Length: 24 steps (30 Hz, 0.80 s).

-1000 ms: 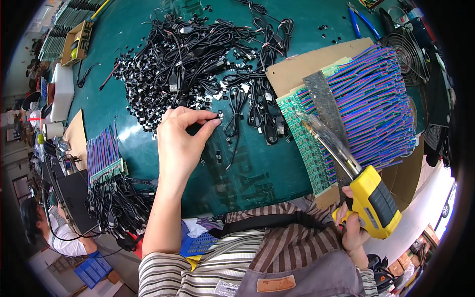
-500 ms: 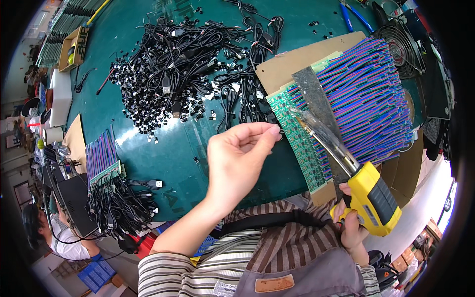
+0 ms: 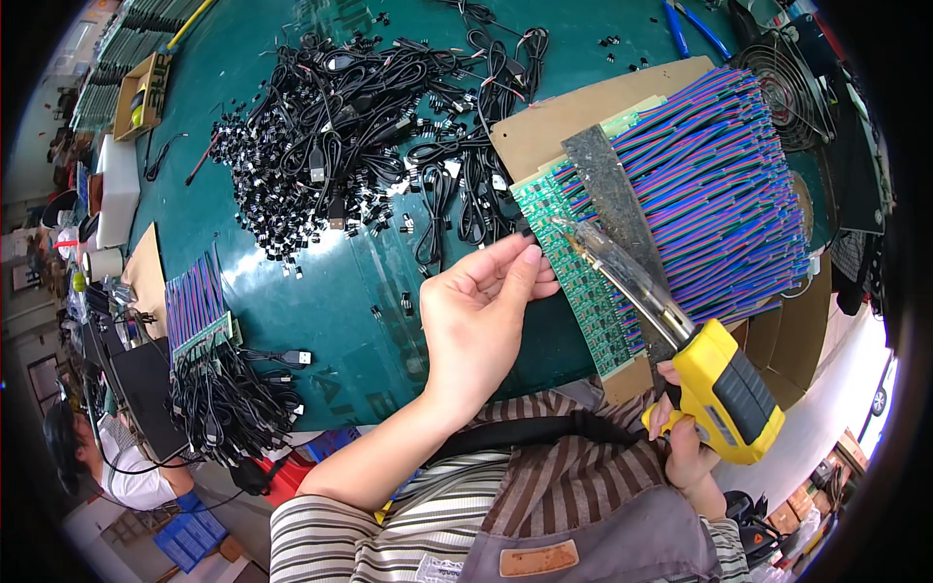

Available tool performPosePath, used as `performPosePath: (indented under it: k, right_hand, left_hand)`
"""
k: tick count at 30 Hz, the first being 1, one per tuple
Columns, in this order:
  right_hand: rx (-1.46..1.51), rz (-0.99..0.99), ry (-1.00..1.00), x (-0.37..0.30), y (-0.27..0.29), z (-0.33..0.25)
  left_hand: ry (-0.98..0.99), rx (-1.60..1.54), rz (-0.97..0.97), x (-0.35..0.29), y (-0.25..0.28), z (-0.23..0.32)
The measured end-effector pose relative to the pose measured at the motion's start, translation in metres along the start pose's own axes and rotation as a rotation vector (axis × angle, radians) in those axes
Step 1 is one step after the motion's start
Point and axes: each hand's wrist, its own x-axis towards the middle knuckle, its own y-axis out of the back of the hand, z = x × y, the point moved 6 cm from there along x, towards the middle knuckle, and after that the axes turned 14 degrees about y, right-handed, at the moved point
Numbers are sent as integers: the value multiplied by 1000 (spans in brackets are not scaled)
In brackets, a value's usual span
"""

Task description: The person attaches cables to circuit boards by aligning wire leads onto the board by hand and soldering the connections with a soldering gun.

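A tiny black part sticks out from the fingertips of the bare left hand, at the left edge of a long green circuit board. The thumb and pointing finger are pinched around the part, and the other fingers are curled. Most of the part is hidden, and I cannot tell if it touches the board.

The right hand is wrapped around a yellow soldering gun with black sides. One finger is by its yellow trigger. The gun's thin tip points up and left, over the board, but I cannot tell if the two touch.

The board leans a little on a flat brown cardboard sheet. Lots of thin blue, red, green and black wires reach out from its right side. A flat, dark grey bar lies across the wires, close to the board.

On the shiny green table, farther away, is a big heap of looped black cables. Many little black-and-white plugs lie beside it. To the left is another bunch of black cables, joined to a smaller green board. Blue-handled pliers lie near the top right.
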Motion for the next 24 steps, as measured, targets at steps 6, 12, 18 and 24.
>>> performPosePath:
  k: [6,12,18,24]
  right_hand:
    - [54,-14,-6,5,-2,-3]
    - [-166,-127,140,-8,14,14]
    - [-225,-130,128,-5,13,5]
    - [-188,109,76,13,6,-15]
  left_hand:
    - [-11,63,-22,-4,-1,3]
    - [-33,182,11,-5,-4,8]
    - [-51,281,57,-1,-3,8]
    - [49,216,28,8,-1,12]
